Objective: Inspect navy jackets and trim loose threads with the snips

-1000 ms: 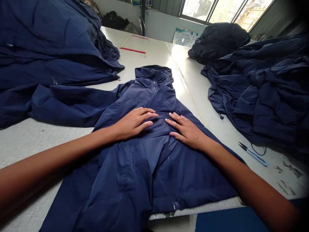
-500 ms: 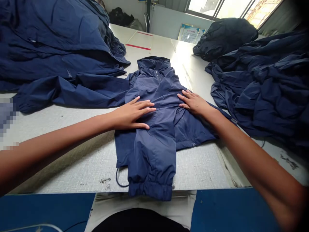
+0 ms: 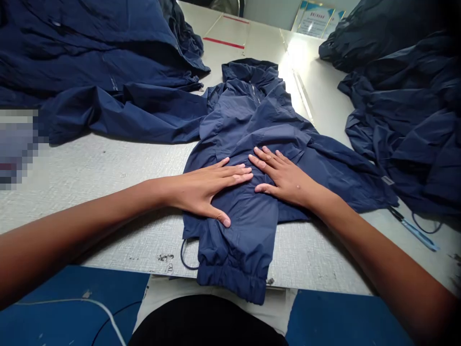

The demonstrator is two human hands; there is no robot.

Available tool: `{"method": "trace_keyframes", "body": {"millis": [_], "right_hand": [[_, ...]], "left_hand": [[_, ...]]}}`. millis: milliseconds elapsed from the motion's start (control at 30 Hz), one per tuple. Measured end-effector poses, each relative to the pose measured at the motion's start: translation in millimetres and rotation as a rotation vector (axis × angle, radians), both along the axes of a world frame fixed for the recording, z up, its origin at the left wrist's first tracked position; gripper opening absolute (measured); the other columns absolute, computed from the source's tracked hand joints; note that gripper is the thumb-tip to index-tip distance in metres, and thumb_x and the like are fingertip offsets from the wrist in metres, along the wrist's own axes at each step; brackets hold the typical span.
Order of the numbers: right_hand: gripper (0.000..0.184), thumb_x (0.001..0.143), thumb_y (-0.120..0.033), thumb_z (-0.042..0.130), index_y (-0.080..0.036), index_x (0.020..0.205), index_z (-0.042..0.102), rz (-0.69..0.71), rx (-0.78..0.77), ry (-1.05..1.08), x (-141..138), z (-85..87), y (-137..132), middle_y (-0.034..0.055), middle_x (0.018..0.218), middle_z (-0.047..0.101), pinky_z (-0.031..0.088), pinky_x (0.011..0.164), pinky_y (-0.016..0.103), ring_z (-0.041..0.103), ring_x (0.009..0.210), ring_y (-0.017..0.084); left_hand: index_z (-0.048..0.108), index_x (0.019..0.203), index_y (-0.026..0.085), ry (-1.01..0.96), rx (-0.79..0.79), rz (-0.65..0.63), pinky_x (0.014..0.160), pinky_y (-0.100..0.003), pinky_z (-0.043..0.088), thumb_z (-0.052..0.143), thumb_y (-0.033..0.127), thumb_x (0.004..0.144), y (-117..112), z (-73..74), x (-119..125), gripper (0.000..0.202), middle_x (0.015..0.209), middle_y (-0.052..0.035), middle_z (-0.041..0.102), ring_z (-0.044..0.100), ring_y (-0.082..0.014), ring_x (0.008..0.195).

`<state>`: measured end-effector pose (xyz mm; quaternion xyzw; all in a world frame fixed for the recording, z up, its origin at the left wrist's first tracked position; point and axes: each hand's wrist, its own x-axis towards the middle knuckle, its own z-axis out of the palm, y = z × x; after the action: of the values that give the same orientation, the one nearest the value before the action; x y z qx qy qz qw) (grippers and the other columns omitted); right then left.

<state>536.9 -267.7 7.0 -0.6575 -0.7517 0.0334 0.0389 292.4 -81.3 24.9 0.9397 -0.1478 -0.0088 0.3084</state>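
A navy jacket (image 3: pixel 248 122) lies spread on the table in the middle of the head view, its collar toward the far side. One sleeve reaches out to the left; the elastic cuff of another part hangs over the near table edge. My left hand (image 3: pixel 205 187) rests flat on the jacket's lower left, fingers apart. Just right of it, my right hand (image 3: pixel 279 175) also presses flat on the fabric with its fingers spread. Neither hand grips anything. A thin drawcord (image 3: pixel 185 257) loops out beside the cuff.
Navy garments are heaped at left (image 3: pixel 108 43), and a dark pile (image 3: pixel 414 110) stands at right. Small blue-handled snips (image 3: pixel 414 228) lie on the table (image 3: pixel 118 192) near the right pile. Framed certificates (image 3: pixel 317 19) lean at the back. Cables (image 3: pixel 104 307) run below the table edge.
My right hand has moved left and closer to my left hand on the jacket. The jacket's right side now lies spread further right. The view has tilted down, and the snips have come into sight.
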Motion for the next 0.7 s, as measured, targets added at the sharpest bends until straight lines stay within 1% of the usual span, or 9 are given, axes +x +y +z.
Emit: {"method": "trace_keyframes", "body": {"millis": [133, 300, 367, 433, 500, 533, 600, 633, 700], "right_hand": [[0.088, 0.104, -0.073, 0.044, -0.019, 0.172, 0.028, -0.008, 0.041, 0.032, 2.5, 0.9, -0.3, 0.0152, 0.179, 0.023, 0.022, 0.133, 0.062, 0.017, 0.167, 0.035], [0.086, 0.104, -0.072, 0.047, -0.020, 0.170, 0.031, -0.014, 0.113, 0.101, -0.9, 3.6, -4.7, 0.0182, 0.175, 0.033, 0.030, 0.130, 0.061, 0.032, 0.162, 0.036], [0.086, 0.102, -0.072, 0.051, -0.021, 0.169, 0.033, -0.003, 0.150, 0.109, -2.1, 5.4, -8.1, 0.0188, 0.173, 0.037, 0.029, 0.130, 0.063, 0.035, 0.160, 0.036], [0.084, 0.100, -0.069, 0.060, -0.022, 0.167, 0.038, 0.021, 0.201, 0.126, -4.9, 8.8, -12.0, 0.0194, 0.170, 0.042, 0.028, 0.129, 0.065, 0.039, 0.158, 0.038], [0.073, 0.099, -0.060, 0.068, -0.024, 0.160, 0.049, 0.057, 0.276, 0.177, -11.1, 13.3, -15.4, 0.0187, 0.164, 0.050, 0.033, 0.126, 0.064, 0.047, 0.152, 0.038], [0.061, 0.099, -0.052, 0.070, -0.025, 0.152, 0.058, 0.074, 0.327, 0.218, -15.7, 15.5, -16.6, 0.0175, 0.157, 0.057, 0.039, 0.123, 0.062, 0.053, 0.146, 0.037], [0.030, 0.102, -0.037, 0.069, -0.026, 0.130, 0.072, 0.102, 0.431, 0.326, -27.1, 18.7, -17.2, 0.0135, 0.134, 0.070, 0.051, 0.110, 0.053, 0.066, 0.125, 0.031], [0.018, 0.103, -0.031, 0.067, -0.025, 0.119, 0.075, 0.118, 0.464, 0.393, -33.2, 19.2, -16.7, 0.0111, 0.121, 0.073, 0.055, 0.102, 0.047, 0.069, 0.114, 0.028], [0.013, 0.105, -0.024, 0.063, -0.024, 0.107, 0.075, 0.158, 0.459, 0.506, -44.1, 18.0, -14.6, 0.0078, 0.106, 0.073, 0.058, 0.092, 0.039, 0.070, 0.101, 0.023]], "left_hand": [[0.026, 0.173, 0.029, -0.049, 0.016, 0.027, 0.137, -0.057, 0.007, 0.082, 0.059, 0.088, 0.0, -2.7, -0.6, 0.105, 0.176, -0.0147, 0.032, 0.026, -0.0355, 0.165], [0.030, 0.171, 0.029, -0.127, -0.062, 0.065, 0.133, -0.053, 0.030, 0.085, 0.058, 0.085, -1.3, -4.4, -1.6, 0.106, 0.168, -0.0178, 0.045, 0.039, -0.0368, 0.158], [0.033, 0.169, 0.030, -0.130, -0.069, 0.043, 0.134, -0.055, 0.026, 0.087, 0.058, 0.083, -1.7, -3.1, -2.6, 0.106, 0.166, -0.0171, 0.047, 0.041, -0.0369, 0.157], [0.032, 0.169, 0.031, -0.103, -0.039, 0.026, 0.136, -0.060, 0.014, 0.087, 0.059, 0.083, -2.6, -1.3, -4.1, 0.106, 0.168, -0.0163, 0.046, 0.039, -0.0375, 0.159], [0.027, 0.170, 0.030, -0.061, 0.002, 0.032, 0.136, -0.064, 0.004, 0.085, 0.061, 0.084, -4.1, 0.1, -5.5, 0.109, 0.172, -0.0170, 0.040, 0.035, -0.0385, 0.161], [0.025, 0.171, 0.029, -0.039, 0.015, 0.044, 0.135, -0.064, 0.002, 0.085, 0.063, 0.083, -4.9, 0.7, -6.0, 0.111, 0.173, -0.0179, 0.037, 0.033, -0.0392, 0.162], [0.025, 0.171, 0.026, -0.015, 0.013, 0.072, 0.134, -0.065, 0.001, 0.084, 0.067, 0.081, -6.2, 1.3, -6.4, 0.115, 0.175, -0.0199, 0.033, 0.030, -0.0417, 0.162], [0.027, 0.170, 0.025, -0.012, -0.005, 0.083, 0.134, -0.065, 0.000, 0.085, 0.068, 0.079, -6.8, 1.4, -6.3, 0.116, 0.175, -0.0205, 0.032, 0.030, -0.0430, 0.162], [0.032, 0.169, 0.024, -0.018, -0.059, 0.097, 0.134, -0.065, 0.000, 0.087, 0.069, 0.076, -7.6, 1.6, -5.5, 0.117, 0.175, -0.0200, 0.033, 0.031, -0.0453, 0.161]]}}
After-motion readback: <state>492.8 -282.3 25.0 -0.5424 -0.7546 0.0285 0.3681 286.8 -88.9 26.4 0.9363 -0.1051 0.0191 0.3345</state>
